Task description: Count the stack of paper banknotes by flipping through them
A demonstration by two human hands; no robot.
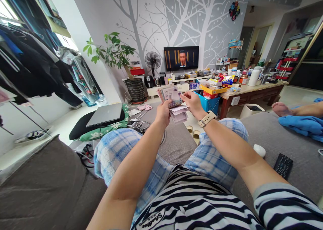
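Observation:
Between my two hands is a stack of banknotes (171,94), fanned a little, with a "5" showing on the front note. My left hand (163,112) grips the stack at its lower left, thumb across the front. Closed at the notes' right edge, my right hand (193,104) pinches that side between thumb and fingers; a watch with a pale strap (207,118) is on this wrist. Below the grip, several pale notes (179,115) hang folded downward. How many notes each hand holds cannot be made out.
A laptop (104,115) lies on a cushion to the left, cables beside it. On the sofa at right are a white mouse (259,150), a remote control (284,166) and another person's bare foot (279,109). A cluttered coffee table (274,86) stands ahead right.

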